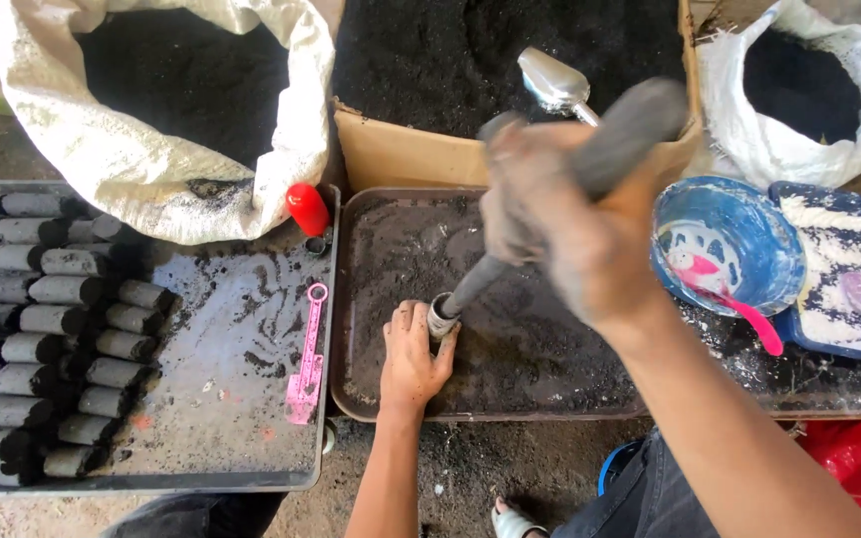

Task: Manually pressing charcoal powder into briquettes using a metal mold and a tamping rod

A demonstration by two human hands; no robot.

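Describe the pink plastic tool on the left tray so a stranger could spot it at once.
Start at the wide dark metal tray on the left, with rows of black cylindrical briquettes stacked along its left side. Near the tray's right edge, below a small red cap-shaped piece, lies the flat pink plastic tool. It is the only pink thing there, long and thin with a ring at its top.

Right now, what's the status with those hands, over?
Left hand steadies small metal tube on brown tray. Right hand grips dark rod, tip in tube. Nothing blocking.
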